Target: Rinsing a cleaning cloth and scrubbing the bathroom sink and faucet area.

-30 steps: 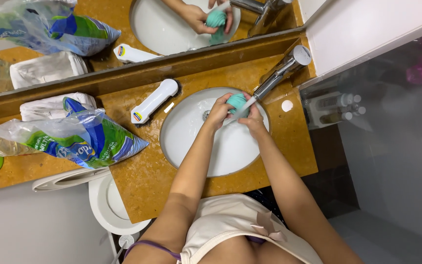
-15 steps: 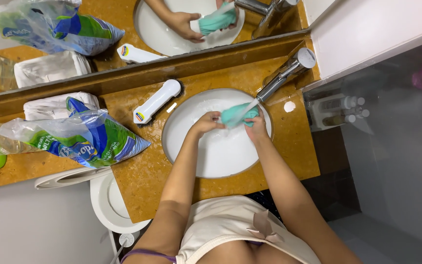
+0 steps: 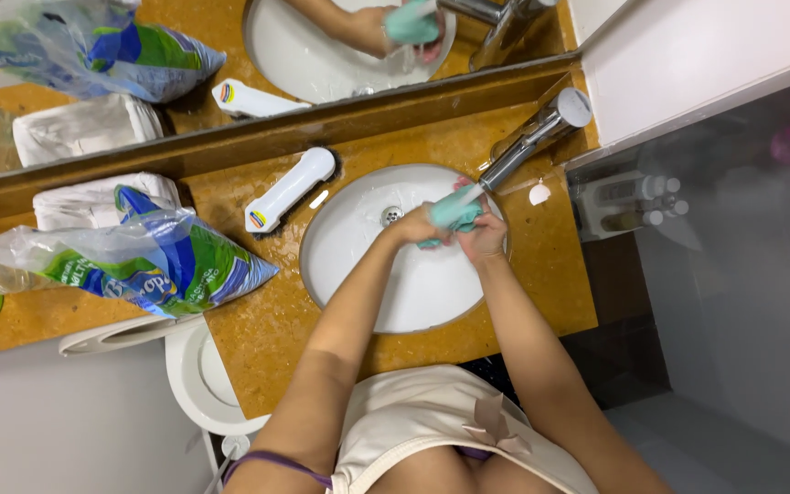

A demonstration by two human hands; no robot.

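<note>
Brush and bag lie left of the sink; tap behind-right

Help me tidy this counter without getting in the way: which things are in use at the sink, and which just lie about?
In use:
left hand and right hand, both gripping the teal cloth
chrome faucet, water running
white sink

Lying about:
white scrub brush
blue-green plastic bag
folded white towel
small bottles

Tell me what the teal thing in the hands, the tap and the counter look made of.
Teal cloth: soft fabric, bunched and wet-looking. Tap: polished metal, probably chrome, with mirror-like glints. Counter: glossy speckled ochre stone or a stone imitation.
</note>
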